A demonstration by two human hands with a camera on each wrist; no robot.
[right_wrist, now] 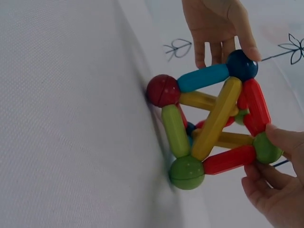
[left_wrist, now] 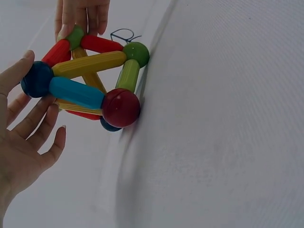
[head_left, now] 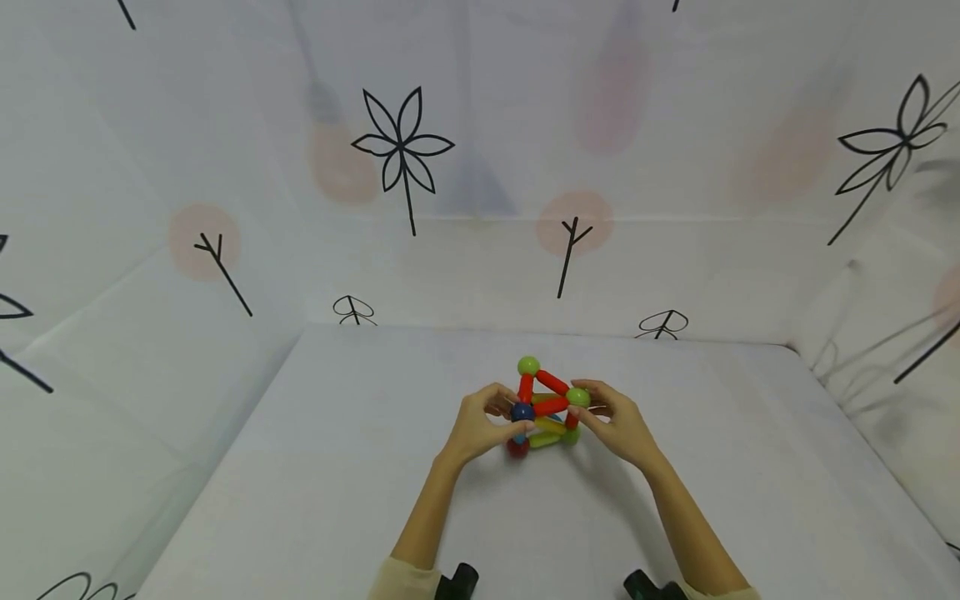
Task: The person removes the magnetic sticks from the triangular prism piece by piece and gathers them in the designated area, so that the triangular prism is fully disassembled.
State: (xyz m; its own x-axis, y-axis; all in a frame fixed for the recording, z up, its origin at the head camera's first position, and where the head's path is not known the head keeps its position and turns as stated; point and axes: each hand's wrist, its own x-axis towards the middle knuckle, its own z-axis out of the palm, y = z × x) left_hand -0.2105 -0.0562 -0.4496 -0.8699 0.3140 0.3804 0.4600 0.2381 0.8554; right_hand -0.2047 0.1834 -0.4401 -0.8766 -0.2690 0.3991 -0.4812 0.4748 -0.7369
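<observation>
A frame of coloured magnetic rods and balls (head_left: pixel 551 406) stands on the white table between my two hands. My left hand (head_left: pixel 474 428) pinches a dark blue ball (left_wrist: pixel 38 79) at an upper corner, thumb on the near side. On the other side, my right hand (head_left: pixel 619 427) grips a green ball (right_wrist: pixel 268 147) between thumb and fingers. Red, yellow, light blue and lime rods link the balls. A dark red ball (left_wrist: pixel 121 108) and another green ball (right_wrist: pixel 187 172) form low corners near the tabletop. Another green ball (head_left: pixel 528 366) tops the far side.
The white table (head_left: pixel 337 500) stretches out around both hands. A pale cloth backdrop (head_left: pixel 480 275) with drawn flowers and twigs rises behind the table and along its sides. Dark wrist camera mounts (head_left: pixel 459 581) sit at the sleeves.
</observation>
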